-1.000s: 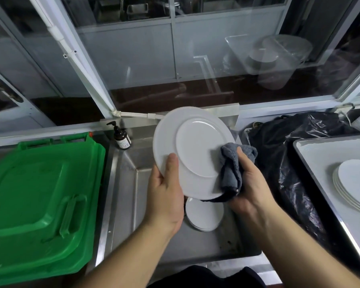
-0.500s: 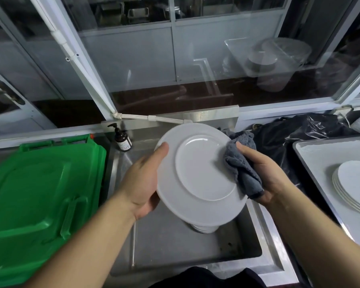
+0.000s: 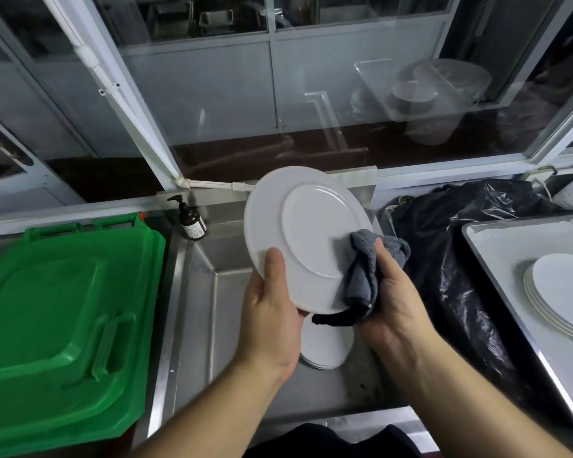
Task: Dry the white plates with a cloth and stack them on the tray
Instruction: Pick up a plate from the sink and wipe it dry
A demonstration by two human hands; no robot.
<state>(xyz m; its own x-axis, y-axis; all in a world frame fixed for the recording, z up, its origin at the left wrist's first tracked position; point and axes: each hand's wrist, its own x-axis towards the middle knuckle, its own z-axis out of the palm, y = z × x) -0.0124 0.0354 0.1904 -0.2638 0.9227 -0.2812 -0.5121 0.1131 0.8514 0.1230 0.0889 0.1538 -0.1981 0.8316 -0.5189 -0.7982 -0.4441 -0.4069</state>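
Drying a plate, underside toward the viewer. The left hand (image 3: 272,312) grips the lower left rim of the white plate (image 3: 306,239), thumb flat on the rim face, and holds it tilted above the steel sink (image 3: 199,292). The right hand (image 3: 391,299) clutches the bunched grey cloth (image 3: 364,269) and presses it against the plate's lower right rim. To do the step well, the cloth should probably be worked around the whole rim and foot ring while the left hand turns the plate by small regrips; the area under the left thumb likely needs a final wipe. A wet rim may slip, so a firm thumb hold seems wise. More plates (image 3: 325,345) wait in the sink below; a stack of dried plates (image 3: 563,292) lies on the tray (image 3: 497,239) at right.
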